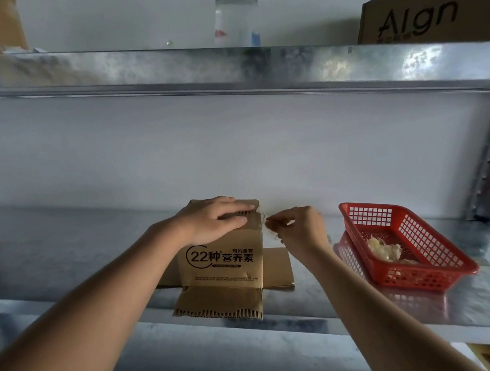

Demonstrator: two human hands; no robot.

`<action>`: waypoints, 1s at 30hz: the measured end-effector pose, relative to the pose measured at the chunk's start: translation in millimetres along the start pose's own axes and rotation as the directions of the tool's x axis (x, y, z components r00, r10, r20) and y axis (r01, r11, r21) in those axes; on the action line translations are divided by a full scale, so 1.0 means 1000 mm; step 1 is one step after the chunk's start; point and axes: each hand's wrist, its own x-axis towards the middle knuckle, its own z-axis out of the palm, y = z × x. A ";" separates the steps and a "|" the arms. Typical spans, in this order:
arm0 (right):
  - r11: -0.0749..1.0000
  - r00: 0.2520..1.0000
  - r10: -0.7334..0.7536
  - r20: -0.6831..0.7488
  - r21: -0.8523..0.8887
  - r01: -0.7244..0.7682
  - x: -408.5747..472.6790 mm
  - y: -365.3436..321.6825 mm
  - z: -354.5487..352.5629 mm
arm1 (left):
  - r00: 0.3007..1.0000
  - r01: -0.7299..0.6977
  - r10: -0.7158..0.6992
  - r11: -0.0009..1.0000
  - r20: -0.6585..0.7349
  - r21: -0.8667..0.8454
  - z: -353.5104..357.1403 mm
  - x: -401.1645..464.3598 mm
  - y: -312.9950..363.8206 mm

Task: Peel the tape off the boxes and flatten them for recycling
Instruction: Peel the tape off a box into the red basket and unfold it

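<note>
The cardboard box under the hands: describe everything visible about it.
The box is brown corrugated cardboard, lying flattened on the metal shelf, with black print including "22" and Chinese characters. One flap sticks out toward the camera with a ragged corrugated edge; another spreads to the right. The left hand presses flat on its far end. The right hand pinches what looks like clear tape at the far right corner. A red basket sits apart to the right.

The bottle and the printed carton on the upper shelf are cropped by the top edge; the crumpled stuff in the red basket is too blurred to identify.
</note>
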 end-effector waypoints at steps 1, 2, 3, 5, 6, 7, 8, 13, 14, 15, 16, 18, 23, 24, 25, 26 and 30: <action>0.999 0.999 0.033 0.019 0.036 -0.034 -0.001 0.000 0.003 | 1.000 0.001 -0.001 1.000 0.000 0.001 0.001 -0.001 0.000; 0.997 0.998 0.053 0.042 0.061 -0.055 -0.003 -0.001 0.006 | 1.000 0.001 -0.001 1.000 -0.003 0.004 0.001 -0.001 0.000; 0.995 0.996 0.058 0.066 0.082 -0.064 -0.004 -0.002 0.008 | 1.000 0.001 -0.001 1.000 -0.005 0.004 0.001 -0.002 0.000; 0.986 0.992 0.076 0.103 0.143 -0.090 -0.006 -0.006 0.010 | 1.000 0.008 -0.008 1.000 -0.006 -0.007 0.000 -0.003 0.002; 0.973 0.988 0.102 0.115 0.197 -0.123 -0.006 -0.007 0.010 | 1.000 0.016 -0.016 1.000 -0.005 -0.013 0.000 -0.003 0.003; 0.949 0.983 0.136 0.125 0.269 -0.166 -0.005 -0.009 0.010 | 1.000 0.025 -0.025 1.000 -0.003 -0.015 -0.001 -0.003 0.002; 0.912 0.976 0.170 0.138 0.352 -0.209 -0.005 -0.011 0.010 | 1.000 0.028 -0.028 0.999 -0.004 -0.016 -0.001 -0.003 0.001; 0.670 0.945 0.215 0.245 0.668 -0.325 -0.006 -0.016 -0.002 | 1.000 0.020 -0.020 1.000 -0.005 -0.001 0.000 0.002 -0.005; 0.667 0.943 0.215 0.254 0.667 -0.332 -0.006 -0.018 -0.004 | 1.000 0.020 -0.020 1.000 -0.005 0.002 0.000 0.003 -0.005; 0.688 0.944 0.214 0.253 0.647 -0.329 -0.005 -0.019 -0.005 | 1.000 0.015 -0.015 1.000 -0.006 0.005 0.001 0.004 -0.005; 0.726 0.948 0.204 0.245 0.612 -0.315 -0.005 -0.020 -0.005 | 1.000 0.004 -0.004 1.000 -0.006 0.003 0.001 0.004 -0.005; 0.810 0.961 0.166 0.223 0.524 -0.262 -0.003 -0.021 -0.003 | 0.999 -0.043 0.043 0.999 -0.004 -0.003 0.003 0.004 -0.006; 0.914 0.988 0.150 0.039 0.375 -0.154 0.000 -0.024 0.002 | 0.992 -0.129 0.129 0.992 -0.005 0.013 0.003 0.004 -0.007; 0.913 0.987 0.160 0.022 0.376 -0.157 0.002 -0.023 0.002 | 0.991 -0.130 0.130 0.991 -0.008 0.024 0.003 0.005 -0.008; 0.914 0.985 0.171 0.015 0.372 -0.164 0.002 -0.022 0.003 | 0.991 -0.130 0.130 0.991 -0.013 0.035 0.002 0.006 -0.009; 0.914 0.983 0.182 0.012 0.367 -0.174 0.003 -0.021 0.003 | 0.991 -0.132 0.133 0.990 -0.018 0.046 0.002 0.007 -0.010; 0.900 0.975 0.223 0.019 0.381 -0.213 0.003 -0.014 0.002 | 0.987 -0.154 0.157 0.985 -0.033 0.081 0.003 0.011 -0.015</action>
